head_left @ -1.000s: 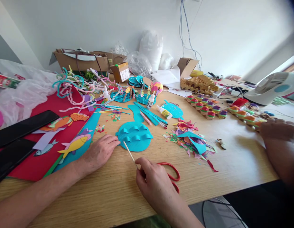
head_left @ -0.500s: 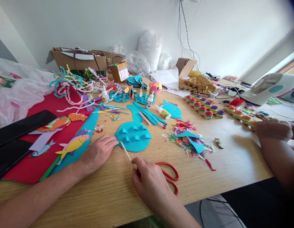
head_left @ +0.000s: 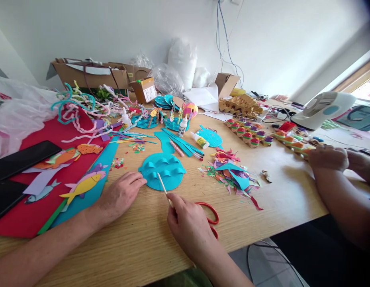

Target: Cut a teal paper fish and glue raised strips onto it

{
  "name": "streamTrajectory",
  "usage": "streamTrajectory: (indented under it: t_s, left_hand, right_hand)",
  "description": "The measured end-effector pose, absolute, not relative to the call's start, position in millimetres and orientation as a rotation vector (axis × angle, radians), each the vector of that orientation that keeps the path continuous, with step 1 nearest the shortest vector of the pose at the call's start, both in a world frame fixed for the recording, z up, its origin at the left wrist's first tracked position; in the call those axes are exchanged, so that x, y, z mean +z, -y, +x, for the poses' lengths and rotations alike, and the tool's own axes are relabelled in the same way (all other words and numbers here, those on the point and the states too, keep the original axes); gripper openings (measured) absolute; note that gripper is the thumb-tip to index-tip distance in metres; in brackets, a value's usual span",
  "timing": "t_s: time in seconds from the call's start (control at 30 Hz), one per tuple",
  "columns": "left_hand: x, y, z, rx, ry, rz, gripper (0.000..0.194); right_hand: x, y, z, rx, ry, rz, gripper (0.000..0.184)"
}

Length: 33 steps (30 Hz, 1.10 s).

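A turquoise paper disc (head_left: 163, 182) lies on the table, with rows of curved paper strips standing up from it. My left hand (head_left: 125, 194) rests on the table, fingers stretched out, fingertips at the disc's left edge. Between the thumb and fingers of my right hand (head_left: 187, 223) is a thin pale stick (head_left: 161, 184), its tip over the lower strips; whether it touches them I cannot tell. Red-handled scissors (head_left: 213, 211) lie partly hidden behind my right hand. Beyond the disc are a curved turquoise paper piece (head_left: 164, 143) and several long turquoise strips (head_left: 181, 143).
Paper scraps (head_left: 232, 171) are heaped right of the disc. Glue bottles (head_left: 200, 140) stand or lie behind it. Paper fish (head_left: 85, 186) and dark phones (head_left: 23, 159) lie on coloured sheets at left. Another person's hands (head_left: 329, 157) are at right, near painted egg cartons (head_left: 250, 133).
The stick's tip has moved from the disc's left edge rightward onto its strips. My left hand stays by the edge. The view has shifted slightly right.
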<state>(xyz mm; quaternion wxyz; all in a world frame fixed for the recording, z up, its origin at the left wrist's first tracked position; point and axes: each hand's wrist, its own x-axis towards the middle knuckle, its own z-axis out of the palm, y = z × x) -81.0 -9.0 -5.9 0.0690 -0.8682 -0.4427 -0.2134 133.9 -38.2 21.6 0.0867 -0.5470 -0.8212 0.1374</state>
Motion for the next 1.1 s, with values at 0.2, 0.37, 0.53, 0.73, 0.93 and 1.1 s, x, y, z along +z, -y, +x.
streamTrajectory:
  t_s: [0.2, 0.37, 0.53, 0.73, 0.93, 1.1]
  left_hand:
    - [-6.7, 8.3, -81.3, -0.627, 1.327, -2.584, 0.036]
    - [-11.3, 5.3, -87.3, -0.705, 1.364, -2.589, 0.034]
    - [-13.9, 4.3, -93.4, -0.752, 1.395, -2.606, 0.033]
    - [-10.9, 7.9, -90.1, -0.74, 1.398, -2.635, 0.033]
    - [-11.9, 7.3, -88.9, -0.753, 1.389, -2.621, 0.034]
    - [-13.8, 6.6, -87.6, -0.765, 1.35, -2.595, 0.035]
  right_hand:
    - [20.0, 33.5, 131.7, 0.437, 2.509, -1.659, 0.026]
    - [21.1, 41.6, 136.7, 0.391, 2.394, -1.498, 0.034]
    - [22.2, 50.9, 138.6, 0.517, 2.366, -1.3, 0.031]
    - [17.1, 46.0, 135.1, 0.551, 2.389, -1.461, 0.03]
    - [15.9, 41.6, 132.9, 0.523, 2.455, -1.525, 0.032]
    - [18.7, 42.5, 133.7, 0.513, 2.435, -1.533, 0.033]
